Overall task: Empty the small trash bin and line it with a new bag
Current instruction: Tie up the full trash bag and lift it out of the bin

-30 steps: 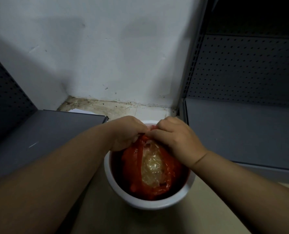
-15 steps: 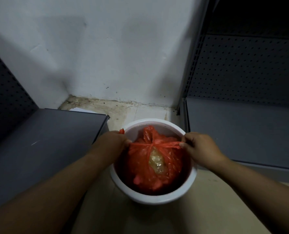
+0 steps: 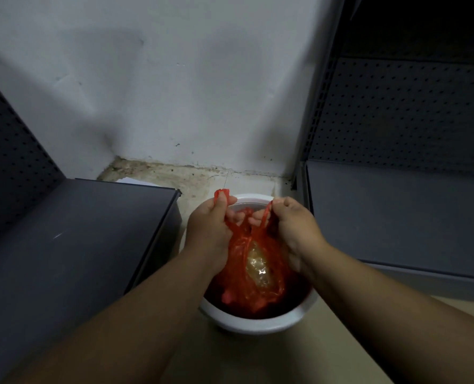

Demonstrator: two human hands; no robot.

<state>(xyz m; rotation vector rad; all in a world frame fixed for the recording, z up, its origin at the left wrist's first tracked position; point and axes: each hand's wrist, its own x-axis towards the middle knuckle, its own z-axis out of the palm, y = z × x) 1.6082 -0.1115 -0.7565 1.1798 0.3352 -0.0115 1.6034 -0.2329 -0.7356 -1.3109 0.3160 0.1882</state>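
A small white round trash bin stands on the floor between two grey shelf units. Inside it sits a full red plastic bag, and clear crumpled plastic shows through its open top. My left hand grips the bag's left handle, whose end sticks up above my fist. My right hand grips the right handle. Both fists are held close together above the far side of the bin, and the handles are drawn upward.
A low grey shelf lies to the left, and another grey shelf with a perforated back panel to the right. A white wall stands behind, with stained floor at its foot. Beige floor lies in front.
Half a second ago my hands were apart at the bin's rim, pulling the handles sideways. Now they have come together over the bin's far side, with the handles pulled up.
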